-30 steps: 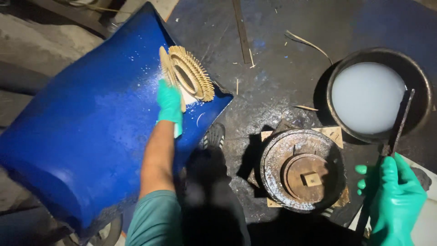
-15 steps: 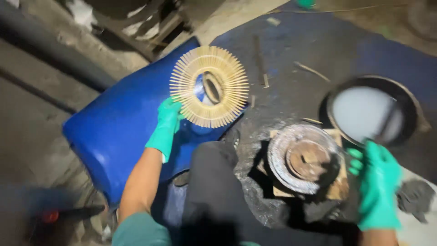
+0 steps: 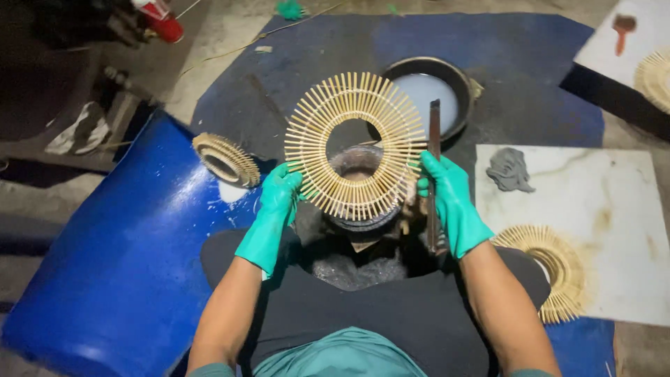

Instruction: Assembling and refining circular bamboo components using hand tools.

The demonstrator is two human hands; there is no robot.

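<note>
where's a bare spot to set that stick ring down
The white slab is mostly bare between the grey rag and the stick ring lying at its lower edge. The blue barrel is bare below the small ring. It is crowded in front of both hands: the held ring, round mould and bowl.

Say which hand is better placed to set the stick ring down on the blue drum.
Left, probably. The left hand grips the stick ring on the blue drum side; the right hand also holds a dark flat tool.
</note>
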